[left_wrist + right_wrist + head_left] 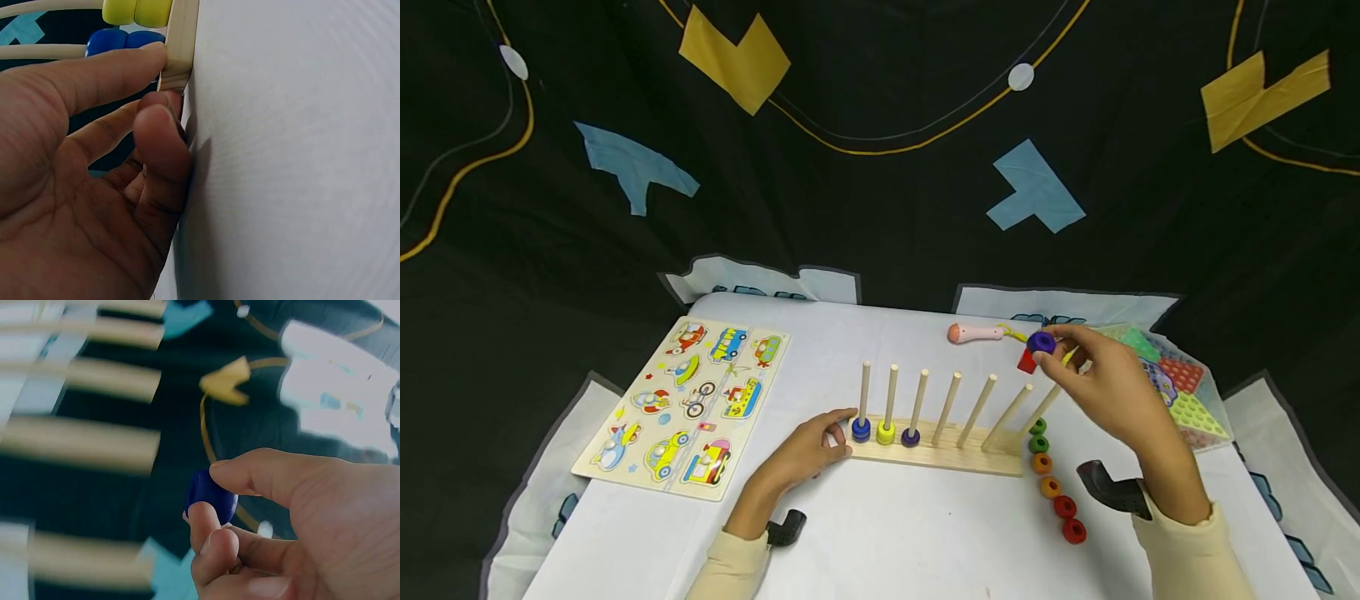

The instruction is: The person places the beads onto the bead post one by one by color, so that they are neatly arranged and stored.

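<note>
A wooden peg stand (936, 454) with a row of upright pegs lies across the table. Its leftmost peg carries blue beads (861, 430), followed by yellow beads (886, 432) and a purple bead (911, 437) on the neighbouring pegs. My left hand (811, 446) grips the stand's left end, thumb and fingertips at the wood in the left wrist view. Above the right end of the stand, my right hand (1108, 383) pinches another purple bead (1041, 342) between thumb and fingers. In the right wrist view this bead (215, 499) is off the pegs.
Green beads (1039, 444), orange beads (1041, 463) and red beads (1073, 531) form a line right of the stand. A picture puzzle board (681, 408) lies left. Behind are a pink stick-like toy (976, 332), a red block (1027, 361) and a clear box (1213, 404).
</note>
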The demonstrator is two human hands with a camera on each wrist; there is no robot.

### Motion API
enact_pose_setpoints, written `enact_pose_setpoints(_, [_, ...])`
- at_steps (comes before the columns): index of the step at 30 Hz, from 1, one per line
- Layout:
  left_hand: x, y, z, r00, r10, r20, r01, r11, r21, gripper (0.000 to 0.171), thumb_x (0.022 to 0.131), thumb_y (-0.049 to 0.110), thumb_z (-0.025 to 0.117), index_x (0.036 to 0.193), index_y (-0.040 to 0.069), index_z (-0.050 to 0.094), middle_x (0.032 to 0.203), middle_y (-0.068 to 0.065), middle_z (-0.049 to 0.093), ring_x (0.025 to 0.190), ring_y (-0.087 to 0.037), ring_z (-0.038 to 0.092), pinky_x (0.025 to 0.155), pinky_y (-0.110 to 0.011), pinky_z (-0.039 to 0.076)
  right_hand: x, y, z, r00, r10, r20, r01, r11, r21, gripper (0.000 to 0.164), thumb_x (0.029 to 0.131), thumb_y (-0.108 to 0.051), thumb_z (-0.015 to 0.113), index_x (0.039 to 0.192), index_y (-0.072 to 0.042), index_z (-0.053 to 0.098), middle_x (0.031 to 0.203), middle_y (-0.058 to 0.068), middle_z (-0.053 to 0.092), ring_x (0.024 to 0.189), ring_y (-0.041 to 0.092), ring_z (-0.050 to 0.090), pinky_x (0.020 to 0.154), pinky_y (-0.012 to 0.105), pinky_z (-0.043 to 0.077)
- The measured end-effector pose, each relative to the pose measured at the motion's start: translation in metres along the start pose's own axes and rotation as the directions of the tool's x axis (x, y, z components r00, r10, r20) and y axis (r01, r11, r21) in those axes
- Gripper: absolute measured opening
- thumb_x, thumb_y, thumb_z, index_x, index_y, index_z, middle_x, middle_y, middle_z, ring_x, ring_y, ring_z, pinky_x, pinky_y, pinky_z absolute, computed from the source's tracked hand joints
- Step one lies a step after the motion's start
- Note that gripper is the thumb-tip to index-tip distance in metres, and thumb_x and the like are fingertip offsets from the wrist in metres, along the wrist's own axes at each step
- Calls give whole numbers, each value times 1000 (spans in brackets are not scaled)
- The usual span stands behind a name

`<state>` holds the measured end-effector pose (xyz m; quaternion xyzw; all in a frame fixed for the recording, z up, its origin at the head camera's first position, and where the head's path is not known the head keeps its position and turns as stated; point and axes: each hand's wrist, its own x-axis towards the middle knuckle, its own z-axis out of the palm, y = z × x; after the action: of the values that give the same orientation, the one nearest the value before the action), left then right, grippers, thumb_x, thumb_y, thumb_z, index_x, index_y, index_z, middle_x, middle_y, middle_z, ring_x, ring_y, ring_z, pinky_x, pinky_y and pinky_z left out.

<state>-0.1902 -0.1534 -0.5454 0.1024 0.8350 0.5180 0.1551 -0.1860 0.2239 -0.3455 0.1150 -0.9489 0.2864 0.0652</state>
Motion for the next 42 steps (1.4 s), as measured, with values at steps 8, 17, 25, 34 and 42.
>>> enact_pose_setpoints(8, [0,-1,-1,1000,7,2,-7,1000,0,56,86,5,68,139,14,49,93,-7,55,58,-12,43,40,-24,40,10,-52,29,987,-140,81,134,987,85,34,89,-29,69,120,-16,61,85,-3,58,72,15,53,50,27,46])
enact_pose_setpoints(17, [0,-2,1,1000,21,11,-21,1000,4,57,86,6,68,139,12,49,93,-7,55,57,-12,44,40,-24,40,21,-78,54,959,-220,179,201,972,121,27,88,-28,69,113,-17,65,83,-9,59,65,13,53,51,27,46])
enact_pose_setpoints(25, [0,-1,0,1000,19,10,-20,1000,15,58,85,6,68,139,11,48,92,-7,55,57,-12,45,41,-25,41,23,-80,60,955,-201,217,185,979,90,33,86,-29,72,116,-16,65,81,-11,59,62,13,52,51,27,46])
enact_pose_setpoints(34, [0,2,-2,1000,29,-3,-29,999,44,58,85,6,69,139,11,48,90,-4,56,54,-12,45,41,-26,42,20,-73,57,960,-207,188,204,978,39,69,85,-46,68,144,-21,42,94,-7,51,65,12,49,53,25,45])
enact_pose_setpoints(42, [0,1,-1,1000,25,8,-25,999,22,57,86,5,68,139,12,49,93,-6,56,57,-12,44,41,-26,42,8,-58,39,975,-216,47,212,974,78,51,89,-39,66,137,-26,50,94,-7,53,68,11,50,52,26,45])
